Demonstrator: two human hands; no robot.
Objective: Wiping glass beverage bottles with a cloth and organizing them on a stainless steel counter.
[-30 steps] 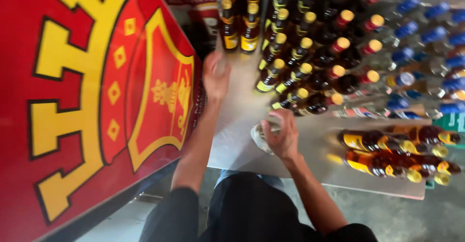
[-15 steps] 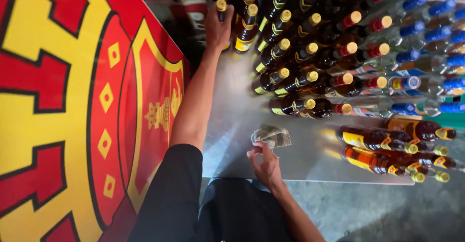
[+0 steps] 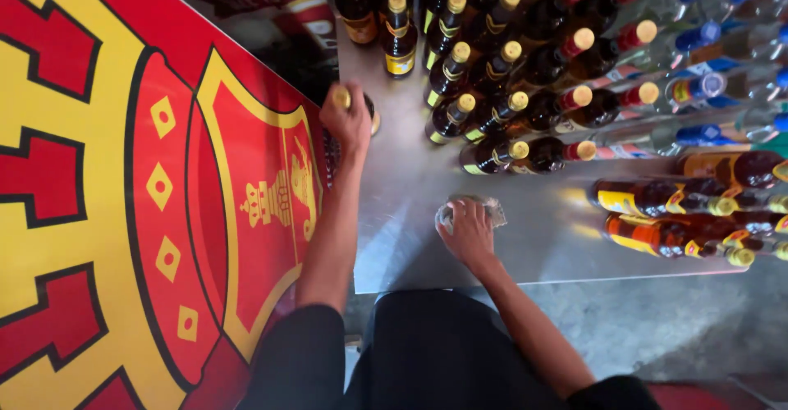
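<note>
Gripping a dark glass bottle with a gold cap (image 3: 359,105), the left hand (image 3: 346,123) has its fingers closed around the neck, at the left edge of the bare metal tabletop (image 3: 525,238). The right hand (image 3: 468,231) presses a crumpled clear wrapper (image 3: 491,210) flat, fingers curled over it. Rows of dark gold-capped bottles (image 3: 484,90) stand just beyond.

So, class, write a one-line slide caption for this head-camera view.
Left hand grips a gold-capped dark bottle; right hand rests on a clear wrapper on the metal table.
</note>
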